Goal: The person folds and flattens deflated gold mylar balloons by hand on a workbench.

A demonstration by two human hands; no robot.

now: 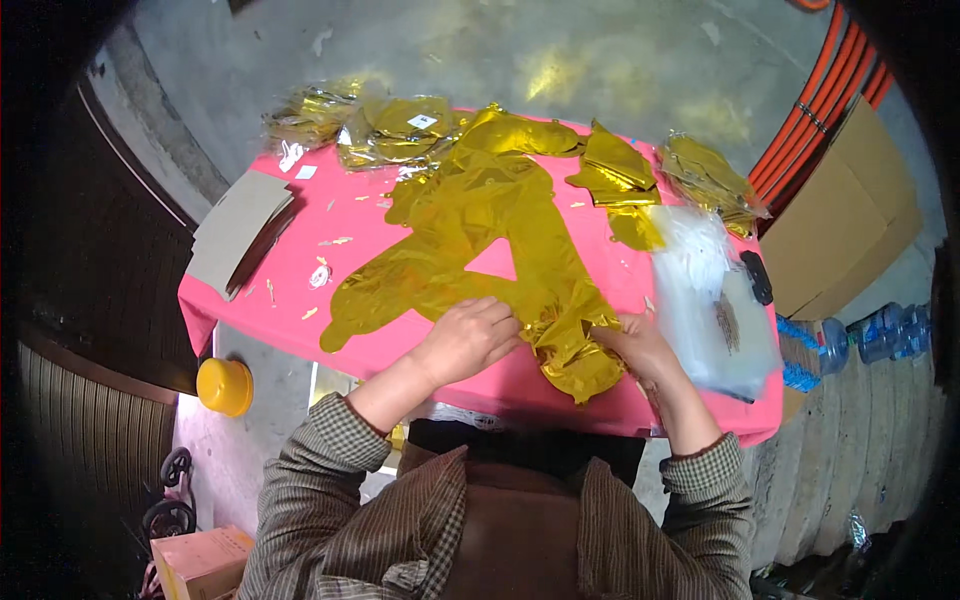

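A large flat gold foil balloon shaped like the letter A (440, 240) lies spread over the pink-covered table, its lower right leg crumpled near the front edge. My left hand (470, 338) rests at the inner side of that leg, fingers curled and pressed together on the foil. On the leg's other side, my right hand (645, 348) pinches the crumpled foil between thumb and fingers. Behind the balloon and to its right lie more folded gold foil pieces (615, 165).
Gold foil in clear bags (400, 125) lines the far edge. A stack of grey card (240, 225) is at the left, and clear plastic bags (700, 300) with a black object (757, 277) at the right. A yellow tub (225, 387) and cardboard (850, 215) stand beyond the pink tablecloth (370, 205).
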